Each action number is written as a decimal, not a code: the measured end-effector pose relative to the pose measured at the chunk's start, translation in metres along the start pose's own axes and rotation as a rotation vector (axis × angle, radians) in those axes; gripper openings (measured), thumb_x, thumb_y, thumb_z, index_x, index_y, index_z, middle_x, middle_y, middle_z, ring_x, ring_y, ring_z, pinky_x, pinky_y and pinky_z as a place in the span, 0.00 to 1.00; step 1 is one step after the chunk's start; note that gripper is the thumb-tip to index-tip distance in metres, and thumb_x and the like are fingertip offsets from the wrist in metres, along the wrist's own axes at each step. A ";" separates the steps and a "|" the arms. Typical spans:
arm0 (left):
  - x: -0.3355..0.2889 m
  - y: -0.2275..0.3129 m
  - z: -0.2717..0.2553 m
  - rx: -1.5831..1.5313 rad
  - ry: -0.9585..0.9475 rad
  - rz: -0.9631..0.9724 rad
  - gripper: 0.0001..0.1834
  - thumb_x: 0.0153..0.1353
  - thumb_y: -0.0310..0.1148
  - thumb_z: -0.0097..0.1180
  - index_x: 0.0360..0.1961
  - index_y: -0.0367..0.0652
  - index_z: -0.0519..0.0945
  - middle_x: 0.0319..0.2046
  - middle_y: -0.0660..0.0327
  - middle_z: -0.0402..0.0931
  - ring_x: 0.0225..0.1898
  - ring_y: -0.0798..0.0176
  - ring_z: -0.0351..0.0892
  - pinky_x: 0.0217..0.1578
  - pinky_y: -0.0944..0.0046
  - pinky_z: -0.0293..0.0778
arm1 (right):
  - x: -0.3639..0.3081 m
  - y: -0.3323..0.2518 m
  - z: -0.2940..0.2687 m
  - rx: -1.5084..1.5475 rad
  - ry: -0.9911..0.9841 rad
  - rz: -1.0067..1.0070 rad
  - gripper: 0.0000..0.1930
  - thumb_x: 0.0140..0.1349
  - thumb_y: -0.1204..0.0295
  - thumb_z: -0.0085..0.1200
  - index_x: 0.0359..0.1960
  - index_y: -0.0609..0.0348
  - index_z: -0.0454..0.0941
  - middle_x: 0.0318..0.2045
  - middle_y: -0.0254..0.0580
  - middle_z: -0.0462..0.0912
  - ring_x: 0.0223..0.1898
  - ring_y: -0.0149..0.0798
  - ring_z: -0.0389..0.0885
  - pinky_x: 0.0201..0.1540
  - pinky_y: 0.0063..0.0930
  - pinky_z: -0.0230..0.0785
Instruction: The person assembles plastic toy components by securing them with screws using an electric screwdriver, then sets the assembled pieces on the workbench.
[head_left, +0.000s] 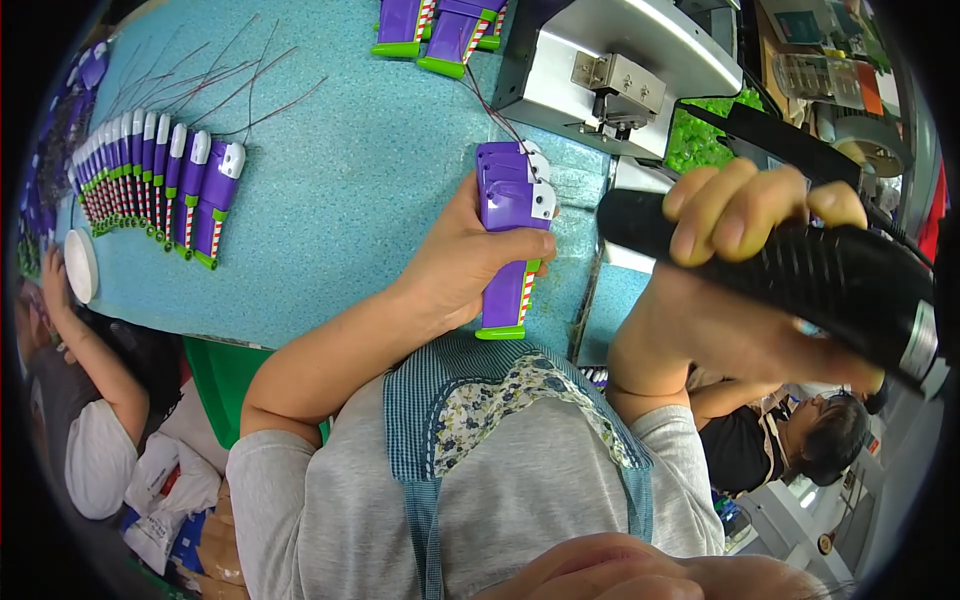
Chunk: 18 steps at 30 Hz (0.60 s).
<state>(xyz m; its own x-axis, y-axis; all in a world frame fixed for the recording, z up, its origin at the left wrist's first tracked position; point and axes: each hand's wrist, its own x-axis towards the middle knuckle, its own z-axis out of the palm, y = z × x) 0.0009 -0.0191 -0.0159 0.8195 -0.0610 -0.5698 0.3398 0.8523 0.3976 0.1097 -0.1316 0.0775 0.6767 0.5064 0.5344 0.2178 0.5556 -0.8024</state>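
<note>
My left hand (470, 250) is closed around a small stack of purple plastic toy parts (508, 290), held upright close to my apron. These parts have white upper corners with dark holes, red-and-white striped edges and a green lower end. Dark, thin wires run from their top toward another group at the table's far side. On the right, my right hand (745, 235) is raised, its fingers wrapped round a thick black tool (830, 275) with a ribbed grip and a silver collar, which looks like an electric screwdriver. The tool is apart from the purple parts.
A curved row of similar purple parts (150, 180) with loose wires lies at left on the blue table (350, 180). More purple parts (455, 35) lie at the far edge. A metal machine (600, 85) stands at far right. Other people sit at both sides.
</note>
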 end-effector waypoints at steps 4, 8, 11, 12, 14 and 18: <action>0.000 0.000 0.003 0.008 0.011 0.010 0.31 0.47 0.15 0.61 0.51 0.44 0.63 0.35 0.60 0.73 0.31 0.64 0.77 0.29 0.63 0.76 | -0.008 0.000 0.005 -0.147 -0.041 0.053 0.47 0.50 0.24 0.36 0.50 0.60 0.66 0.22 0.44 0.73 0.14 0.38 0.69 0.22 0.34 0.65; 0.000 -0.001 0.003 0.025 0.034 0.041 0.32 0.47 0.14 0.59 0.52 0.44 0.62 0.34 0.60 0.72 0.30 0.64 0.77 0.29 0.63 0.76 | -0.015 0.008 0.004 -0.156 -0.030 0.029 0.48 0.48 0.23 0.35 0.49 0.59 0.67 0.21 0.45 0.73 0.13 0.37 0.68 0.20 0.32 0.64; 0.001 0.000 0.002 0.019 0.022 0.026 0.32 0.47 0.14 0.59 0.52 0.45 0.62 0.34 0.60 0.73 0.29 0.64 0.77 0.28 0.63 0.75 | -0.029 0.017 0.007 -0.060 0.148 -0.012 0.48 0.48 0.23 0.35 0.50 0.59 0.67 0.21 0.45 0.73 0.12 0.37 0.68 0.20 0.32 0.64; 0.001 0.000 0.002 0.017 0.022 0.025 0.32 0.47 0.14 0.59 0.52 0.45 0.62 0.34 0.60 0.73 0.29 0.64 0.77 0.28 0.63 0.75 | -0.032 0.019 0.009 0.048 0.319 -0.050 0.48 0.49 0.23 0.34 0.50 0.59 0.67 0.21 0.45 0.73 0.12 0.37 0.68 0.20 0.32 0.64; 0.002 0.000 0.003 0.012 0.048 0.030 0.32 0.47 0.14 0.59 0.52 0.45 0.61 0.33 0.59 0.72 0.28 0.63 0.77 0.28 0.63 0.75 | -0.021 0.013 0.005 -0.054 0.130 -0.007 0.48 0.49 0.23 0.34 0.51 0.59 0.67 0.21 0.45 0.73 0.13 0.37 0.68 0.20 0.32 0.64; 0.001 0.001 0.004 0.022 0.024 0.016 0.32 0.48 0.15 0.59 0.52 0.45 0.61 0.33 0.59 0.72 0.28 0.64 0.76 0.28 0.63 0.75 | -0.009 0.016 -0.005 -0.016 -0.029 0.026 0.48 0.50 0.24 0.34 0.52 0.59 0.68 0.22 0.45 0.73 0.16 0.38 0.70 0.24 0.33 0.66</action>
<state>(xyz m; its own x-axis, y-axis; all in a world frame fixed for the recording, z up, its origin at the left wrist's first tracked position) 0.0036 -0.0201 -0.0131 0.8138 -0.0354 -0.5801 0.3375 0.8414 0.4221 0.1106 -0.1308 0.0583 0.6614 0.5397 0.5208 0.2117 0.5319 -0.8199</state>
